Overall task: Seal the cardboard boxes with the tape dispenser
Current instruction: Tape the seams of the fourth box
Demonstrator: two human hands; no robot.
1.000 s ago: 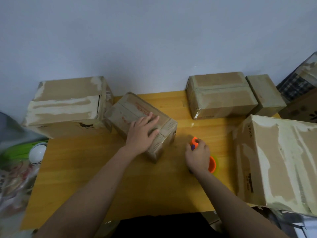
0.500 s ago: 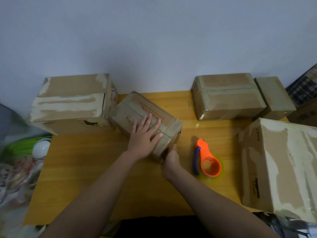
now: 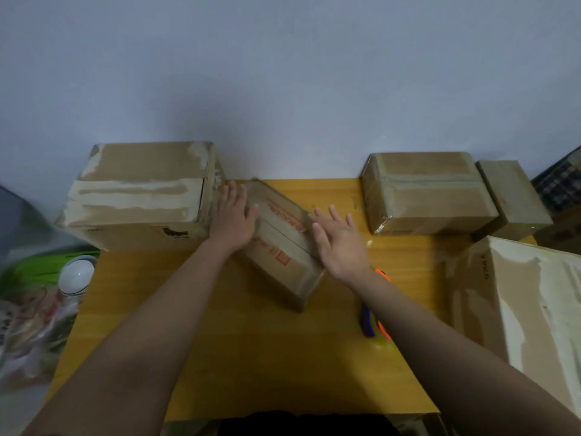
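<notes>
A small cardboard box with red print (image 3: 279,243) lies at an angle in the middle of the yellow wooden table (image 3: 251,357). My left hand (image 3: 232,217) lies flat on its left end, fingers straight. Over its right side my right hand (image 3: 339,243) is spread with straight fingers, touching the top. The orange tape dispenser with a blue handle (image 3: 374,319) lies on the table to the right of the box, largely hidden under my right forearm.
A large box (image 3: 141,196) stands at the back left, touching the small one. Two taped boxes (image 3: 427,196) (image 3: 512,199) stand at the back right, and a big pale box (image 3: 531,306) at the right edge. Bags and a white round object (image 3: 77,275) lie left of the table.
My right hand left the tape dispenser on the table and came up onto the box's right side. My left hand slid to the box's far left end. The box shifted slightly.
</notes>
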